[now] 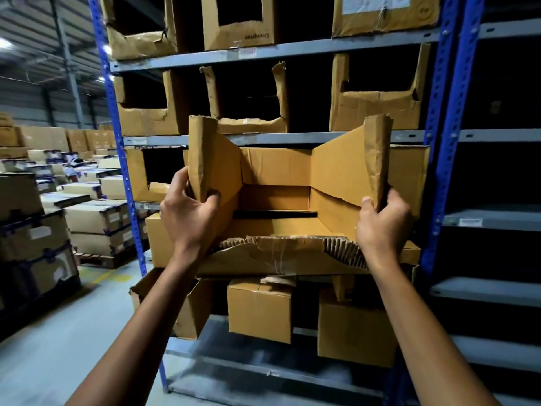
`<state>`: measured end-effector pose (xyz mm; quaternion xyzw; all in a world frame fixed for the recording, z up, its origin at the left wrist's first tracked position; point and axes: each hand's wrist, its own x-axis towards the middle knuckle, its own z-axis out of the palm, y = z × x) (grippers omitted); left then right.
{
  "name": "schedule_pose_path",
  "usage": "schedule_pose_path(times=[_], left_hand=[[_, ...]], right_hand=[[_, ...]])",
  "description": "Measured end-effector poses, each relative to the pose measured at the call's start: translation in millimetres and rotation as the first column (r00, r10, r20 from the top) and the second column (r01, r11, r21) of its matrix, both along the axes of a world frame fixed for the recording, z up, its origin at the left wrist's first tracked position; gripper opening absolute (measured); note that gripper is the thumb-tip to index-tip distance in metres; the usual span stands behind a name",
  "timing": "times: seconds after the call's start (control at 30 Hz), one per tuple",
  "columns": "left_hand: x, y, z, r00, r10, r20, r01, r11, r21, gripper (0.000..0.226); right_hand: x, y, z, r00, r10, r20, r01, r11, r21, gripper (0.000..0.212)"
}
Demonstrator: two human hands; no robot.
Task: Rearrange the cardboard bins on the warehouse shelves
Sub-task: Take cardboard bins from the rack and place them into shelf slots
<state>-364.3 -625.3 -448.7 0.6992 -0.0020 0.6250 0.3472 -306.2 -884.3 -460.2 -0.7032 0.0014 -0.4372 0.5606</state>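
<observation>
Head view: you've got one bin in both hands, in front of the rack. Your left hand is clamped on the bin's left front flap, thumb on the inner face and fingers wrapped round the outside. Your right hand pinches the lower end of the right front flap the same way. The bin sits between your hands with its open side facing you, and it looks empty. Its front lip, just below your hands, is torn, with bare corrugation showing. I can't tell whether the bin's back end rests on a shelf or hangs free.

Around your hands:
- Three bins stand on the level above them.
- Another bin sits just past your left hand.
- Closed boxes sit on the level under your wrists.
- Stacked cartons are well off to the left of your left hand, on the floor.

Step, as I read it: mid-transfer. The bin is lifted or being slid at this level and isn't parked yet. I can't tell whether it's going in or coming out.

Next move calls for:
- Keep the bin level and square to the shelf edge.
- Check the slot clears both upright flaps.
- Push from low on the sides, not from the flaps. They're creased and soft and will likely fold or tear under load.
- Let go only once the base is fully supported.
</observation>
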Motion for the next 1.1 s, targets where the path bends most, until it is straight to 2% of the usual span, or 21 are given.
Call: schedule_pose_path(times=[0.2,0.37,0.5,0.63,0.73,0.97,1.1], left_hand=[[7.6,17.6,-12.2,0.998,-0.051,0.036,0.051,0.999,-0.016,0.053],[16.9,17.6,-11.4,0.998,-0.047,0.040,0.048,0.999,-0.021,0.052],[38.2,24.0,-20.2,0.998,-0.057,-0.024,0.057,0.998,-0.007,0.053],[63.1,34.4,-27.5,0.990,-0.067,-0.127,0.067,0.998,-0.008,0.061],[75.9,39.7,-29.1,0.975,-0.056,-0.214,0.058,0.998,0.004,0.064],[89.2,58.0,-33.5,0.944,-0.152,-0.294,0.173,0.984,0.045,0.085],[96.1,56.8,-39.2,0.900,-0.180,-0.396,0.218,0.975,0.051,0.077]], right_hand=[[0.1,6.2,0.6,0.998,-0.022,0.060,0.024,0.999,-0.021,0.013],[9.3,10.4,-3.8,0.998,-0.047,0.039,0.047,0.999,-0.004,0.011],[19.5,21.8,-18.1,0.999,-0.032,0.019,0.032,0.999,0.002,0.010],[31.3,37.1,-26.9,0.996,0.084,0.031,-0.082,0.994,-0.065,0.023],[40.3,46.1,-30.5,0.986,0.159,0.051,-0.155,0.985,-0.079,0.024],[61.1,57.0,-34.8,0.943,0.316,0.107,-0.318,0.948,0.007,0.031],[83.6,65.0,-48.1,0.950,0.310,0.040,-0.311,0.950,0.039,0.036]])
